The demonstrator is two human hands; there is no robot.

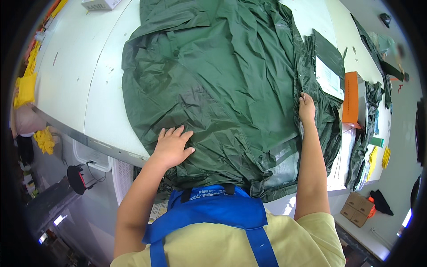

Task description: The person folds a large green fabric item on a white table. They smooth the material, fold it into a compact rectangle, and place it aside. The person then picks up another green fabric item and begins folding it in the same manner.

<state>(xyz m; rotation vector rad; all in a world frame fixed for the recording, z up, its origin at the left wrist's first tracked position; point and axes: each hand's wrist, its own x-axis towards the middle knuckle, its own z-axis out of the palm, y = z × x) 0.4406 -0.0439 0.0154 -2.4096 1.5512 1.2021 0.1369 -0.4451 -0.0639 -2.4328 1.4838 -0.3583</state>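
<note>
A large dark green garment of thin, shiny waterproof fabric [249, 66] lies spread and wrinkled across the white table, its near end hanging over the edge against my body. My left hand [172, 147] rests flat on its lower left part, fingers spread. On the right side, my right hand [307, 109] is closed on the garment's long edge, with the fingertips pinching the border. Whether a small object is also between those fingers is too small to tell. Below the right hand, a greyish inner side of the fabric [284, 171] shows.
More dark green fabric with a white sheet [328, 79] lies to the right, beside an orange box [350, 99]. A white box [100, 4] stands at the far left. Yellow cloth [26, 89] lies by the left edge. Cardboard boxes [357, 208] sit lower right. Someone else stands far right.
</note>
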